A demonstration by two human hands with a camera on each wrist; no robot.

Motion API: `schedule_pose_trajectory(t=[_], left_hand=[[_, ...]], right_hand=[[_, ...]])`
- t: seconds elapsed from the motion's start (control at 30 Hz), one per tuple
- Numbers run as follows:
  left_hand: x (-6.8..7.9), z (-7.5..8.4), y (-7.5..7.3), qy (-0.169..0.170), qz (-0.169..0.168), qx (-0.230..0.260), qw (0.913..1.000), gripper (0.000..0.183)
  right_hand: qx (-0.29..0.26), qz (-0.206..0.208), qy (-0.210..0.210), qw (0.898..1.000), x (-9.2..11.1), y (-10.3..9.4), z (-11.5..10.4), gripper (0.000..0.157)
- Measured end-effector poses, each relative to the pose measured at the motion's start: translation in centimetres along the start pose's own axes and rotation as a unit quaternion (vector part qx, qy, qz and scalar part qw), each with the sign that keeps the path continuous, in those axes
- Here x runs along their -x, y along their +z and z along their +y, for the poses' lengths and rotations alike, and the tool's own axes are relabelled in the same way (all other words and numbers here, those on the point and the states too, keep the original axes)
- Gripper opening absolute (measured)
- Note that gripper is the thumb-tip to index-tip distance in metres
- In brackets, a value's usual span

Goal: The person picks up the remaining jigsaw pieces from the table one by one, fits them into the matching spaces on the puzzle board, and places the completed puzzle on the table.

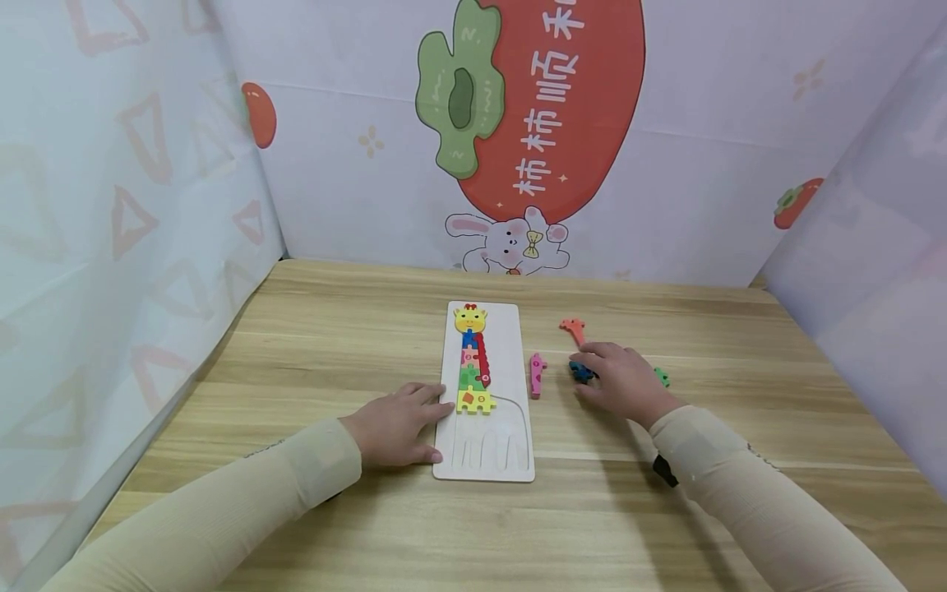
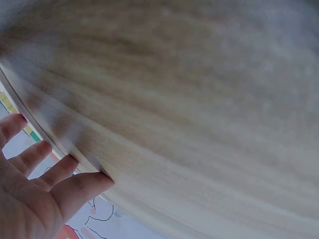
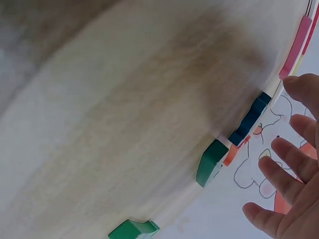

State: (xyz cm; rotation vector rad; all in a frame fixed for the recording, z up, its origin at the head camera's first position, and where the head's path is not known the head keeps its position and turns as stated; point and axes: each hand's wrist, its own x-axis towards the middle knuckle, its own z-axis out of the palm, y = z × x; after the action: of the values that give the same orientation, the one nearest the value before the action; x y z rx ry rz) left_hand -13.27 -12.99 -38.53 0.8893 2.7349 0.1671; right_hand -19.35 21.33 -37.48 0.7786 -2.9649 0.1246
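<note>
A pale wooden puzzle board (image 1: 505,337) lies on the table with a giraffe partly formed on it: a yellow head (image 1: 470,321), a red mane piece (image 1: 483,362) and stacked numbered neck pieces ending in a yellow piece (image 1: 473,401). My left hand (image 1: 395,423) rests at the board's left edge, fingers spread and fingertips touching it. Over a loose dark blue puzzle piece (image 1: 580,372) hovers my right hand (image 1: 621,382), partly covering it. In the right wrist view its fingers are spread apart, with nothing between them, and the blue piece (image 3: 249,119) stands on the table.
Between board and right hand lies a pink puzzle piece (image 1: 536,376). Beyond the hand is an orange piece (image 1: 573,329); a green piece (image 1: 662,376) sits to its right. Two green pieces, one darker (image 3: 211,162), show in the right wrist view. Printed cloth walls (image 1: 355,189) surround the table.
</note>
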Motion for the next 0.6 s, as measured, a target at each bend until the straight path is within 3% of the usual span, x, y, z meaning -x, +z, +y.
schedule_pose_trajectory(t=[0.6], left_hand=[[0.18, 0.32, -0.35, -0.012, -0.008, 0.0, 0.9999, 0.071]], right_hand=[[0.008, 0.008, -0.018, 1.0, -0.03, 0.25, 0.55, 0.041]])
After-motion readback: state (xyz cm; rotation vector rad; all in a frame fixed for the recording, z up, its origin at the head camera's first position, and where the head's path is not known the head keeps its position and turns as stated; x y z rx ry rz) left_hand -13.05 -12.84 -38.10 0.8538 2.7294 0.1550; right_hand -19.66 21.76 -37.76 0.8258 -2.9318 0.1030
